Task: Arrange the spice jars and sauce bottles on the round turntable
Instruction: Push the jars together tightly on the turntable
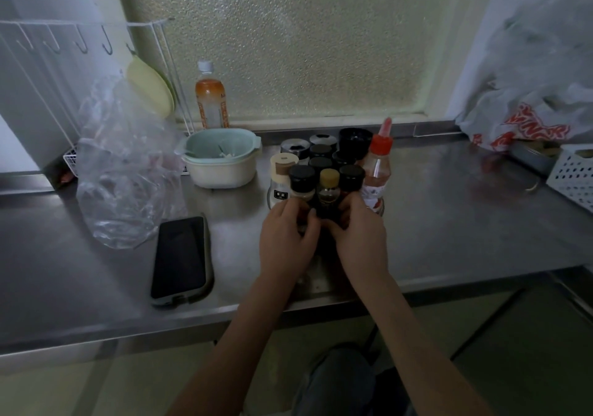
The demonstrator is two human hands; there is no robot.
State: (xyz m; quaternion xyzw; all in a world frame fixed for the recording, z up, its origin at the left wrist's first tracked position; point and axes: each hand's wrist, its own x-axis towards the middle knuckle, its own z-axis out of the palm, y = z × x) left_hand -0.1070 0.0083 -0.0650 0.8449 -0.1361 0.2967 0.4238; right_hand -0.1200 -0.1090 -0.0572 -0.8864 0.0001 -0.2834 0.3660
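Several spice jars with black caps (321,151) stand packed together on the steel counter (465,223). A salt jar with a beige lid (282,175) is at the cluster's left. A sauce bottle with a red nozzle cap (377,171) is at its right. The turntable under them is almost fully hidden. My left hand (288,239) curls around the base of the front black-capped jar (302,179). My right hand (361,232) curls around the base of the front right black-capped jar (352,176). A small tan-capped bottle (329,186) stands between them.
A phone (181,258) lies on the counter to the left, near the front edge. A clear plastic bag (125,171), stacked bowls (221,162) and an orange drink bottle (210,98) are behind it. Plastic bags (529,107) and a white basket (574,175) are at the right.
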